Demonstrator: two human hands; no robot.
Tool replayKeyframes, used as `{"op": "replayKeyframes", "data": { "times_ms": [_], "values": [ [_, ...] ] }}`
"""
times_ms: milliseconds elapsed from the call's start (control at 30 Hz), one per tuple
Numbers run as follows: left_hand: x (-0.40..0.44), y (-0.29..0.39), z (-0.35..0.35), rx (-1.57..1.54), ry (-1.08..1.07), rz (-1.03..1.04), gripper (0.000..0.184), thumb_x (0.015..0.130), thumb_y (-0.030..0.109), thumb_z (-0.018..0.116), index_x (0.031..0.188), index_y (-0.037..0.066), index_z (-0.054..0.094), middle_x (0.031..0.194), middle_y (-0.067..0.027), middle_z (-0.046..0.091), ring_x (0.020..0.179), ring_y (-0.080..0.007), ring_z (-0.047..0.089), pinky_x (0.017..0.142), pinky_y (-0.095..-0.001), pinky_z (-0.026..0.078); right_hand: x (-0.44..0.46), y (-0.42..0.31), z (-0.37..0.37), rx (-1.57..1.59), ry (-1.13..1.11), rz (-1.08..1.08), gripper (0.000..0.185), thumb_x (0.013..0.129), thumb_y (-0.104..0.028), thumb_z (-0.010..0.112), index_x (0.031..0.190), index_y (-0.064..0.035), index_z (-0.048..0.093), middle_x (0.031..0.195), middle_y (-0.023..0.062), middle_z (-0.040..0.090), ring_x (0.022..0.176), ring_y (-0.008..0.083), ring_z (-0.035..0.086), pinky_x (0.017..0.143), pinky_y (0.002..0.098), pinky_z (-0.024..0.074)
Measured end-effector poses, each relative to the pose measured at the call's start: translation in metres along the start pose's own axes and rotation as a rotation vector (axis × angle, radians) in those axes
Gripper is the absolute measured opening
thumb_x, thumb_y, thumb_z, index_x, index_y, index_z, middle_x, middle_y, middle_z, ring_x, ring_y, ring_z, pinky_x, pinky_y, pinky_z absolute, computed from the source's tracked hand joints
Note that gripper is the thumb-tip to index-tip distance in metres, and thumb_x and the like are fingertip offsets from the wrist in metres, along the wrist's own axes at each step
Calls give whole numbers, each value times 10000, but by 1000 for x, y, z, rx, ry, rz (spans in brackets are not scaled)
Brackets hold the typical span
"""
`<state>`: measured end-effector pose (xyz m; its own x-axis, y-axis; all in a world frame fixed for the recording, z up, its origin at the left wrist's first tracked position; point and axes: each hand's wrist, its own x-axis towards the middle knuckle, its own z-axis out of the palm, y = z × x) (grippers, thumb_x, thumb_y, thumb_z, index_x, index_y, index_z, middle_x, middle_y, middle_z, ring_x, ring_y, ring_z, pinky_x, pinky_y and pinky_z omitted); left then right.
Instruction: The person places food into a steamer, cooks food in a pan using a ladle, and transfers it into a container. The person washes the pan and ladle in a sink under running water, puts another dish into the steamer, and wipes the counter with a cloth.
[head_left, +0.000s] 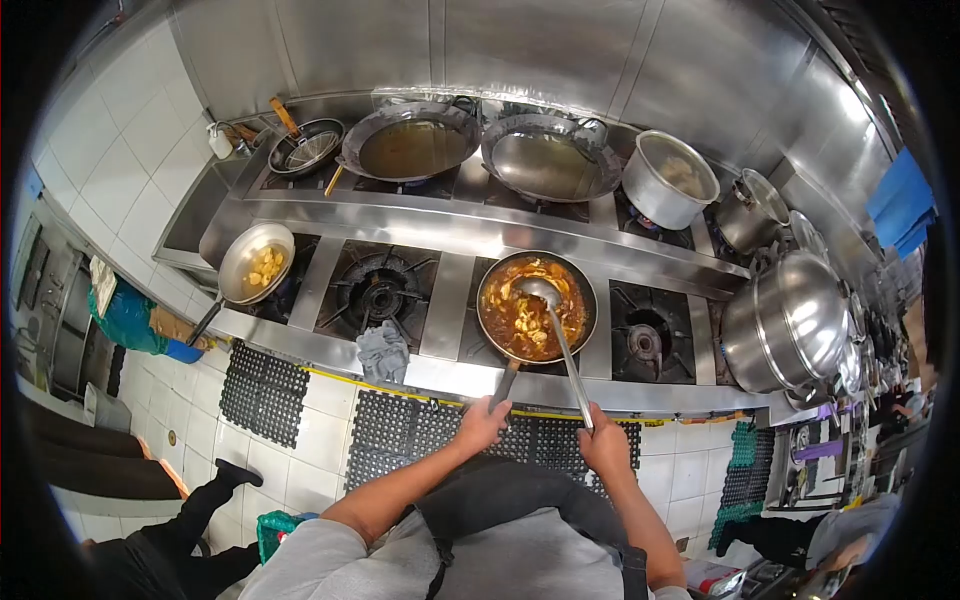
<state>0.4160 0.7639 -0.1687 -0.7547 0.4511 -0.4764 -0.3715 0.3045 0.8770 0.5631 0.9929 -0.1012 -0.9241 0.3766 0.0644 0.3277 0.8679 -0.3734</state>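
Observation:
My left hand point(482, 426) is closed round the dark handle of a frying pan point(590, 285), which sits on a front burner. Inside the pan is a reddish-brown sauce point(560, 340) with pale yellowish pieces in it. My right hand point(604, 440) grips the long metal handle of a ladle point(566, 350). The ladle's bowl rests in the sauce near the pan's middle. To the left, a second pan point(228, 272) holds yellowish pieces of food, its handle pointing toward the front edge.
A grey cloth point(383, 352) hangs at the stove's front edge. Two wide woks point(352, 150) with liquid and a tall pot point(668, 205) stand along the back. A large domed steel pot point(790, 320) is at the right. Other people are at the lower left point(170, 530) and right point(850, 535).

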Motion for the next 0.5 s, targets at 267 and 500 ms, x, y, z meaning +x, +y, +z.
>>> {"op": "replayKeyframes", "data": {
  "times_ms": [267,500],
  "values": [
    [-11,11,2,-34,-111,-130,526,1036,450,608,1277,-16,575,895,-103,656,668,-152,637,497,-298,533,8,-7,-8,1180,-564,590,416,984,-115,652,1394,-89,584,737,15,577,521,123,555,481,281,471],
    [-9,8,8,-114,-156,-168,490,1045,473,597,1271,39,568,804,-75,625,527,-130,569,469,-282,469,4,-18,-43,1748,-737,816,399,1007,-129,628,1393,-54,556,779,22,554,545,112,497,470,267,418]
  ]
}}
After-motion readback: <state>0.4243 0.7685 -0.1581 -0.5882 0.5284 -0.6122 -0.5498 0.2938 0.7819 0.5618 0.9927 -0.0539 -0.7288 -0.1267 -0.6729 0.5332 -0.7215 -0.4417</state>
